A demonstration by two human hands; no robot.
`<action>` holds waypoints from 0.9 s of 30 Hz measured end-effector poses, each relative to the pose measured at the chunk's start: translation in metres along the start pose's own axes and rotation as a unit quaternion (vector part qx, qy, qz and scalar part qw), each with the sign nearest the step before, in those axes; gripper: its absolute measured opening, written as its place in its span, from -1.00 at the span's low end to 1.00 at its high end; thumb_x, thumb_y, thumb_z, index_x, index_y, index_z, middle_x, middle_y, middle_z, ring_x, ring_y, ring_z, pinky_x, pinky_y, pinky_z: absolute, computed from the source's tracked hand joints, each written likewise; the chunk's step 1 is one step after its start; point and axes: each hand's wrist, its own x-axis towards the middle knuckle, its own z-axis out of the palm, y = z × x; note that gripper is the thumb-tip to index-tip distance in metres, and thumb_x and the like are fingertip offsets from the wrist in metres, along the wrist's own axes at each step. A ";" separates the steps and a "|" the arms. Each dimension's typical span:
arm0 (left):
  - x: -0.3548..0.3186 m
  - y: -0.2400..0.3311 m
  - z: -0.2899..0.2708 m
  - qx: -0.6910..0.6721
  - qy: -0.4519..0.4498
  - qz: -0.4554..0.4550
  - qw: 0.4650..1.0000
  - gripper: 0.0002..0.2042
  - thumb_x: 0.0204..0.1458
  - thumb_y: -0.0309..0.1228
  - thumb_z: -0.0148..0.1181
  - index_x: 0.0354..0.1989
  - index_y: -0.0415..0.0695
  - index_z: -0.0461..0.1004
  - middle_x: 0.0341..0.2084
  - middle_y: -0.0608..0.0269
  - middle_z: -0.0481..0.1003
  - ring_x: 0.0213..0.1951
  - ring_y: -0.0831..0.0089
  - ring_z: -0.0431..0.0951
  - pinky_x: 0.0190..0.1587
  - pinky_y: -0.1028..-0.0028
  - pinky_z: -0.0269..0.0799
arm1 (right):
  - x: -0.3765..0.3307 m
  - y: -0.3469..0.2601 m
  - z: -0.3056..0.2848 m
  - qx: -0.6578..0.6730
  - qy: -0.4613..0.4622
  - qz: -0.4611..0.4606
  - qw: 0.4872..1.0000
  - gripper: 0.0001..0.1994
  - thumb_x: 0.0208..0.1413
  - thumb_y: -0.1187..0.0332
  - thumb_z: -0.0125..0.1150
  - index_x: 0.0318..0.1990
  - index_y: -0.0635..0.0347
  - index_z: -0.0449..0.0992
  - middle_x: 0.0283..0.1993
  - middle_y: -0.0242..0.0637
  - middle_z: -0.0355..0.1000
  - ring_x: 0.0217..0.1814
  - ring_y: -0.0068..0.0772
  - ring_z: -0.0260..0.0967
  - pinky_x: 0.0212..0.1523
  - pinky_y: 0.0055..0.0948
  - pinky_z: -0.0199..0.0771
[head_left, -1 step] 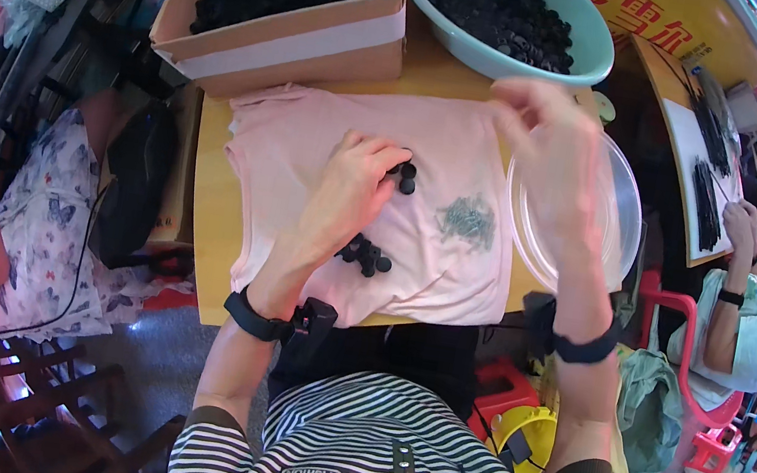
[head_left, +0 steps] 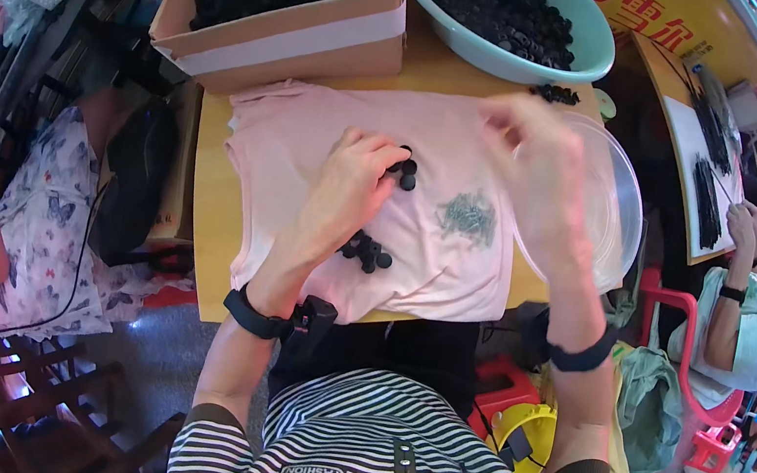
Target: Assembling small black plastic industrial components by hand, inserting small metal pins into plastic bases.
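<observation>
My left hand (head_left: 355, 178) rests on a pink cloth (head_left: 300, 140), its fingers curled over a few small round black caps (head_left: 407, 180). More black caps (head_left: 371, 253) lie in a cluster on the cloth, close to my left wrist. Over the cloth's right side hovers my right hand (head_left: 535, 157), smeared by motion, so its fingers and anything in them cannot be made out. A loose heap of thin, greyish metallic bits (head_left: 467, 218) sits on the cloth between my hands. Partly behind my right forearm is a clear round plastic lid or tray (head_left: 629, 202).
A cardboard box (head_left: 296, 40) full of black caps stands at the far left of the table (head_left: 197, 257). Beside it is a pale teal basin (head_left: 487, 54) of similar pieces. Small black pieces (head_left: 556, 94) lie near the basin. People sit at both sides.
My right hand has shifted slightly toward me, away from the basin, uncovering small black pieces at the table's far edge. My left hand stays nearly where it was.
</observation>
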 end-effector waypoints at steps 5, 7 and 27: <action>-0.005 0.008 -0.003 0.004 -0.007 -0.008 1.000 -0.74 -0.17 -0.60 0.22 -0.21 -0.21 0.52 -0.27 0.16 0.49 -0.12 0.15 0.39 -0.06 0.30 0.37 | -0.039 0.005 0.049 -0.081 -0.108 0.088 0.987 -0.77 -0.07 0.36 0.32 -0.27 0.26 0.50 -0.31 -0.12 0.48 -0.19 -0.06 0.47 -0.22 -0.21 0.46; -0.009 0.014 -0.004 0.000 -0.008 -0.015 1.000 -0.75 -0.17 -0.59 0.23 -0.23 -0.21 0.53 -0.29 0.16 0.49 -0.13 0.15 0.39 -0.07 0.31 0.36 | -0.042 0.003 0.059 -0.106 -0.094 0.092 0.986 -0.76 -0.10 0.37 0.34 -0.26 0.24 0.51 -0.29 -0.13 0.48 -0.24 -0.11 0.47 -0.24 -0.25 0.45; -0.073 0.016 -0.039 -0.049 0.050 -0.152 0.986 -0.83 0.03 -0.49 0.18 -0.19 -0.20 0.51 -0.26 0.15 0.48 -0.23 0.22 0.50 -0.19 0.38 0.41 | -0.089 -0.007 0.046 -0.011 -0.163 0.083 0.983 -0.81 -0.09 0.41 0.26 -0.28 0.20 0.46 -0.35 -0.21 0.39 -0.27 -0.15 0.42 -0.25 -0.29 0.42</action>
